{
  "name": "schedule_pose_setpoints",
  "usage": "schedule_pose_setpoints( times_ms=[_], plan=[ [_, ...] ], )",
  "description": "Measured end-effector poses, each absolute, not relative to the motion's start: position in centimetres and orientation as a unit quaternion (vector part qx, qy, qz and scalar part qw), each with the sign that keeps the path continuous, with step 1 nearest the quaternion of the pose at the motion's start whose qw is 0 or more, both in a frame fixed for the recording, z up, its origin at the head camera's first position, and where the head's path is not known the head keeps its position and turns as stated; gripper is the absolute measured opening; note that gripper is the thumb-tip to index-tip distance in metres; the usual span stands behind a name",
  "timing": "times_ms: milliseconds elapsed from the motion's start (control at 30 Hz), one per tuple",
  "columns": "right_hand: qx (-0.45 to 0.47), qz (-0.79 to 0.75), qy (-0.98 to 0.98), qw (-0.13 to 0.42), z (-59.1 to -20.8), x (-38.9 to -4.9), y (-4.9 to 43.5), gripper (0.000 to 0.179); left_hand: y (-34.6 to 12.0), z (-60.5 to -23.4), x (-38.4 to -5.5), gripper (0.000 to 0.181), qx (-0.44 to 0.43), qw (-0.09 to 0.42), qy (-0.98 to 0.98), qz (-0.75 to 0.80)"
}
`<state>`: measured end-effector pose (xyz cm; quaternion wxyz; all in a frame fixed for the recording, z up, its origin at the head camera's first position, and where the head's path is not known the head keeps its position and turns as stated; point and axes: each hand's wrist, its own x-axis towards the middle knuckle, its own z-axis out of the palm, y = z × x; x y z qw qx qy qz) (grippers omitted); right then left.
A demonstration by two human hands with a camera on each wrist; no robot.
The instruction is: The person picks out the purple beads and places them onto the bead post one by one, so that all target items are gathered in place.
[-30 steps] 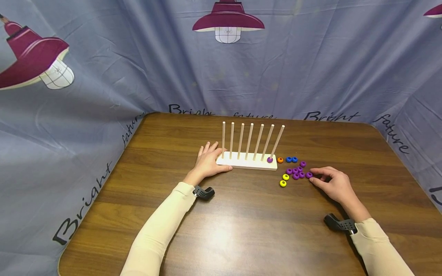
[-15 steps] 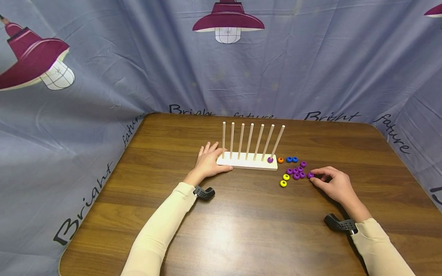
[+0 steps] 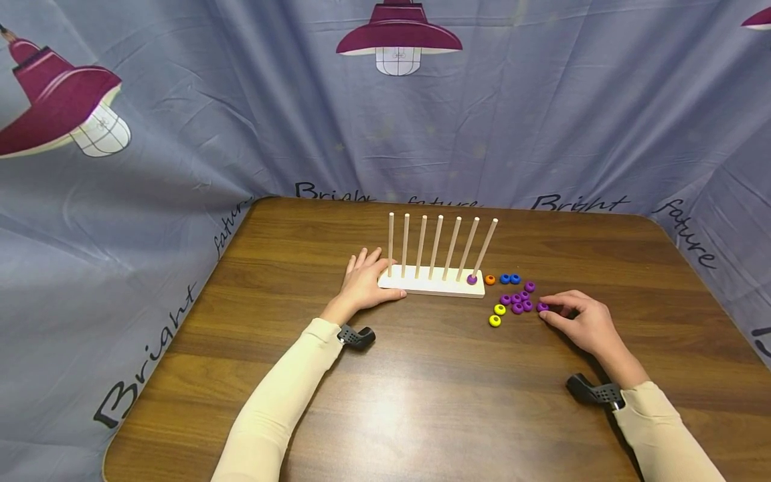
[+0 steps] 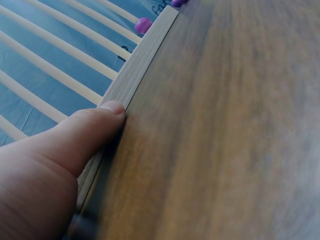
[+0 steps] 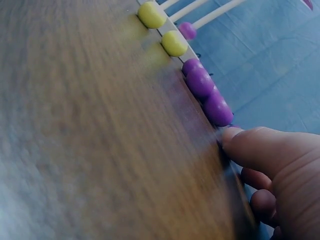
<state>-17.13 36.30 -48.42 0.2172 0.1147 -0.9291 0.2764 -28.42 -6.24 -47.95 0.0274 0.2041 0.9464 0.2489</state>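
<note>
Head view: your right hand [image 3: 583, 323] has its fingers [image 5: 260, 150] nearly closed, thumb and index pinching one purple bead [image 3: 543, 307] just right of the pile. Can't tell if it's off the surface [image 3: 391, 402] yet, and in your right wrist view the thumb hides most of it.

Your left hand [image 3: 361, 284] is gripping the left end of the wooden peg rack [image 3: 446, 286], thumb on the front edge and index behind, gap only as wide as the base. Nice steady brace imo.

Just left of the pinched one you've got six loose purple beads [image 3: 516, 299], two yellow beads [image 3: 500, 310] nearer you, and an orange bead [image 3: 490, 280] plus two blue beads [image 3: 504, 279] beyond.

One threaded purple bead [image 3: 472, 280] sits at the foot of the rightmost peg [image 3: 484, 248], so I'd call this the pick-up step for another. Next move probably wants a clean lift, hole kept facing up.
</note>
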Motion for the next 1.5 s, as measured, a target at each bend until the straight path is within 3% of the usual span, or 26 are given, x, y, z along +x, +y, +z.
schedule_pose_setpoints(
  times_ms=[767,1500],
  plan=[
    [0.053,0.290,-0.932,0.212,-48.6,-16.7,36.4,0.013,-6.0,-48.1,-28.3,0.078,0.209,0.029,0.945,0.250],
    [0.093,0.256,-0.935,0.229,-48.9,-17.8,36.0,0.028,-6.2,-48.1,-28.6,0.077,0.208,0.027,0.948,0.241]
  ],
)
